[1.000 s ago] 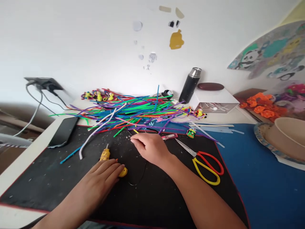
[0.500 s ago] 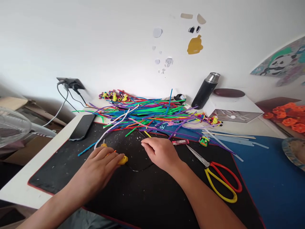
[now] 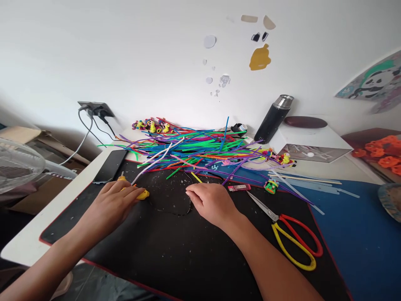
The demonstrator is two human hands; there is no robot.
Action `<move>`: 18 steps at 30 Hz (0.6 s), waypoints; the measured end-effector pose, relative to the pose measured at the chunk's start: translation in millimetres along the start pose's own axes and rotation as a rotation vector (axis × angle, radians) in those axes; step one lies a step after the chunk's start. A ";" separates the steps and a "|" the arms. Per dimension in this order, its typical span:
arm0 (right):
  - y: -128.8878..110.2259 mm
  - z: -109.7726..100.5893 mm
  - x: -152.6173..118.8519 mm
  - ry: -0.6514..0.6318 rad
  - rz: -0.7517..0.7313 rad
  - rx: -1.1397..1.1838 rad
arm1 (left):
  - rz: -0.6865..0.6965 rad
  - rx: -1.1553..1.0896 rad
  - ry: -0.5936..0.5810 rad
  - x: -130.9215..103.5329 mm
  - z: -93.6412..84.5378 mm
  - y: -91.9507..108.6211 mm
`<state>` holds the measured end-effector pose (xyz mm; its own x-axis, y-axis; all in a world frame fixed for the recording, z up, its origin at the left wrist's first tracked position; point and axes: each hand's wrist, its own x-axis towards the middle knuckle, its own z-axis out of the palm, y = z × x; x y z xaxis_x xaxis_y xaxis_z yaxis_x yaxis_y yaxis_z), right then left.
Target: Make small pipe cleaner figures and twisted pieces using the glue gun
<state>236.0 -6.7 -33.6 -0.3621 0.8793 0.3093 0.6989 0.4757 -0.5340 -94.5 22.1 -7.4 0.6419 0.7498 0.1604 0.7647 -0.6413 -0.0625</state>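
Note:
My left hand (image 3: 114, 200) is over a yellow hot glue gun (image 3: 143, 195), its fingers curled across the body. The nozzle points away toward the phone, and a thin black cord trails from the gun's near end across the mat. To the right, my right hand (image 3: 209, 202) is held above the black mat (image 3: 163, 246) with thumb and forefinger pinched together. Whatever it holds is too small or hidden to make out. A short yellow pipe cleaner (image 3: 196, 177) lies just beyond those fingertips.
A heap of coloured pipe cleaners (image 3: 200, 146) spreads along the back. Scissors (image 3: 275, 218) with red and yellow handles lie at the right, by a small green figure (image 3: 271, 186). A black phone (image 3: 110, 166) rests at the left; a black flask (image 3: 274, 119) stands behind.
My left hand has moved left and slightly away from me with the glue gun, covering the blue pipe cleaner there. The right hand stays pinched in nearly the same place.

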 end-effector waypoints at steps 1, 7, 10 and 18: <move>0.1 0.2 0.1 -0.006 0.003 -0.005 | -0.004 0.003 -0.007 -1.4 0.9 -2.7; -2.3 1.8 0.6 -0.077 0.011 -0.031 | -0.006 -0.084 -0.095 -4.0 -0.5 -20.3; -3.7 1.4 1.0 -0.092 0.006 -0.032 | -0.081 -0.157 -0.125 9.5 -8.1 -24.7; -3.7 -1.8 2.0 -0.114 0.039 -0.060 | -0.239 0.182 -0.168 57.4 -8.4 -34.5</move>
<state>233.8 -6.8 -29.6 -0.3995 0.8954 0.1964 0.7481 0.4423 -0.4947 -84.5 85.9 12.3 0.4324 0.9012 0.0285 0.8822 -0.4164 -0.2199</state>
